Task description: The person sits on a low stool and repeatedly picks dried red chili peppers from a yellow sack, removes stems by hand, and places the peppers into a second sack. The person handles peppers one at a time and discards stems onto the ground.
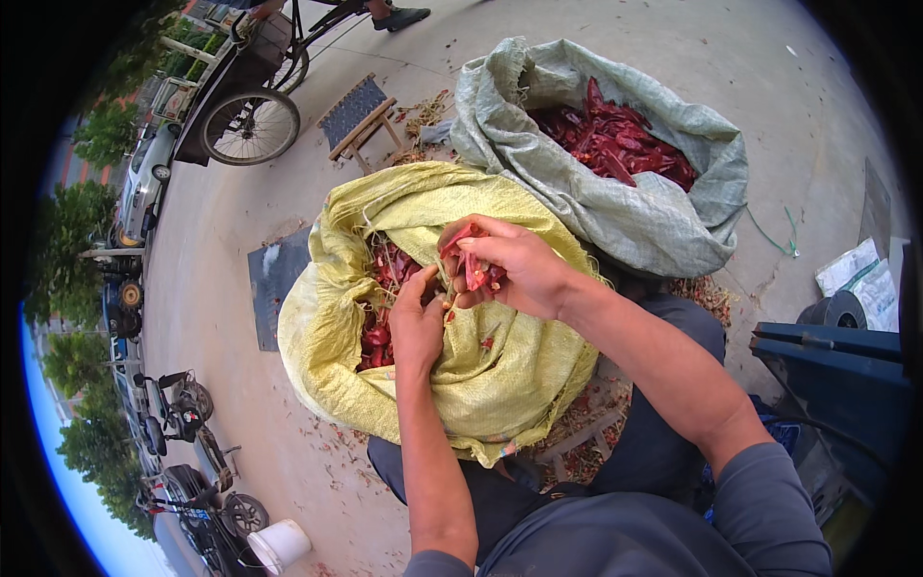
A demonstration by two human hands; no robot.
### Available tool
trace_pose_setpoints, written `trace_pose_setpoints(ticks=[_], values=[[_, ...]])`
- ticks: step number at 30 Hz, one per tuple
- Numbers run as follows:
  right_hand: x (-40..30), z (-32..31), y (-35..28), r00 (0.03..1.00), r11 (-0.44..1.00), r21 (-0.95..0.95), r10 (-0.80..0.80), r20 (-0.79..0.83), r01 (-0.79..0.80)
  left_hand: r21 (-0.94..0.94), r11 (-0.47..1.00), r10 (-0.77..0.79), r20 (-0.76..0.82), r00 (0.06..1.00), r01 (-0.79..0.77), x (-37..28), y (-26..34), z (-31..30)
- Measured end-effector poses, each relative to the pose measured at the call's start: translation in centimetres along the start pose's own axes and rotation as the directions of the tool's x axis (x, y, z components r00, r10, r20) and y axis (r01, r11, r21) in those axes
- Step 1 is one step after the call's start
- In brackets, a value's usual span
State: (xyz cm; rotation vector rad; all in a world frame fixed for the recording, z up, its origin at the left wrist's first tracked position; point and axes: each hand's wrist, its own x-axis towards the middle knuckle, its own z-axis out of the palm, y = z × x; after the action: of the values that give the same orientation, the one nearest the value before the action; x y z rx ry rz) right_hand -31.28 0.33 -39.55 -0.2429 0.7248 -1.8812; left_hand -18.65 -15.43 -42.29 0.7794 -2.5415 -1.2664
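Observation:
My right hand [515,270] holds several dried red chili peppers [476,267] over a yellow woven sack, some of them partly hidden by the fingers. Close beside it, my left hand [418,321] has its thumb and fingertips near the pale pepper stems. Whether those fingertips grip a stem is not clear. The yellow woven sack [505,389] stands between my knees with its rim rolled down. Red peppers [376,339] show inside its mouth, left of my left hand. Behind it to the right, a grey-green woven sack [613,223] holds more dried red peppers [613,141].
A low folding stool [355,115] and a dark flat sheet [277,288] lie beyond the sacks. A cargo tricycle [249,126] with a person's foot [401,18] is farther off. A white bucket [280,546] stands left; a dark blue box-shaped object [829,389] sits right.

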Motion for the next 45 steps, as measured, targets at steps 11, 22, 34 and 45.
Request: trace_pose_setpoints(ticks=[11, 22, 34, 45], values=[[0.8, -0.2, -0.5, 0.994, 0.993, -0.048, -0.108, -0.034, 0.107, 0.216, 0.893, 0.399, 0.023, 0.917, -0.394, -2.5, 5.0, 4.8], [5.3, 0.5, 1.5, 0.985, -0.504, -0.857, -0.065, 0.162, 0.108, 0.261, 0.844, 0.346, 0.404, 0.847, -0.469, -4.1, 6.1, 5.4], [5.2, -0.6, 0.2, 0.961, -0.237, -0.968, -0.234, 0.144, 0.087, 0.526, 0.85, 0.065, -0.133, 0.989, 0.015, 6.9, -4.9, -1.9], [3.2, 0.1, -1.1, 0.985, 0.257, -0.966, -0.17, -0.036, 0.01, -0.191, 0.925, 0.232, -0.396, 0.888, -0.327, 1.4, -0.3, -1.0]])
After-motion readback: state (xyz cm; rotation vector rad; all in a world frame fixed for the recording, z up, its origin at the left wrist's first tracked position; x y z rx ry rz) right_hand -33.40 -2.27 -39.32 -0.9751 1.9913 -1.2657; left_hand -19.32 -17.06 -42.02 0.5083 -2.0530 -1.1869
